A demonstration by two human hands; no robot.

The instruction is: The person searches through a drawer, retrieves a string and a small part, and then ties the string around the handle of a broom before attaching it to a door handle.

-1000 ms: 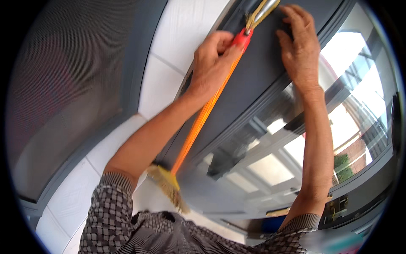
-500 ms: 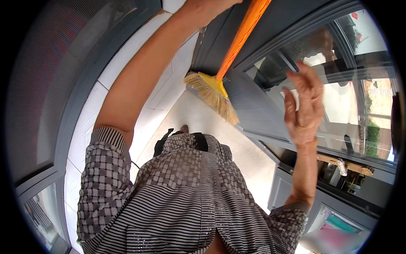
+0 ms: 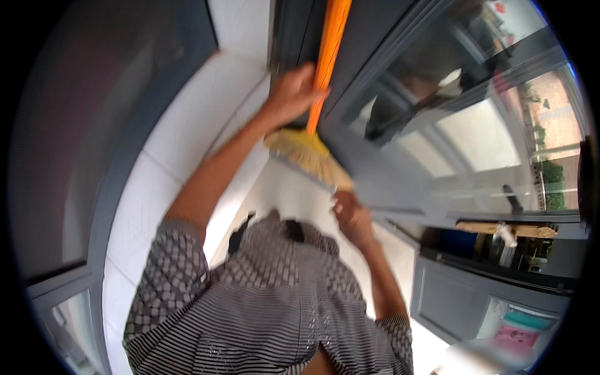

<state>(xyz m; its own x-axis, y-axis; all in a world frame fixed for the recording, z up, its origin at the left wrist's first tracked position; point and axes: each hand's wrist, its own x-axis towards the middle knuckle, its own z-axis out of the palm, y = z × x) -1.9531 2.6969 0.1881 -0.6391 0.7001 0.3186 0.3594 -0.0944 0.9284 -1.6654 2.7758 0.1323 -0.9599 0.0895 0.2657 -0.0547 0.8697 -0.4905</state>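
Observation:
A broom (image 3: 329, 53) with an orange handle, a yellow head and straw bristles stands in the corner by the dark grey door, bristles down. My left hand (image 3: 289, 97) is at the lower handle, its thumb across the front and its other fingers passing behind. Just below the right end of the bristles (image 3: 312, 161) is my right hand (image 3: 354, 220), fingers bent and smeared by motion. Whether it touches the bristles or holds anything is unclear.
White tiled wall (image 3: 165, 140) runs along the left, beside a dark mesh screen (image 3: 106, 144). Glass panes (image 3: 481, 137) in a grey frame stand on the right. Below them are a wooden strip (image 3: 506, 229) and a grey cabinet (image 3: 447, 294). Pale floor (image 3: 300, 190) lies underfoot.
My left hand has come down from the upper edge to the lower broom handle. My right hand has dropped from before the glass to beside the bristles, its fingers now bent.

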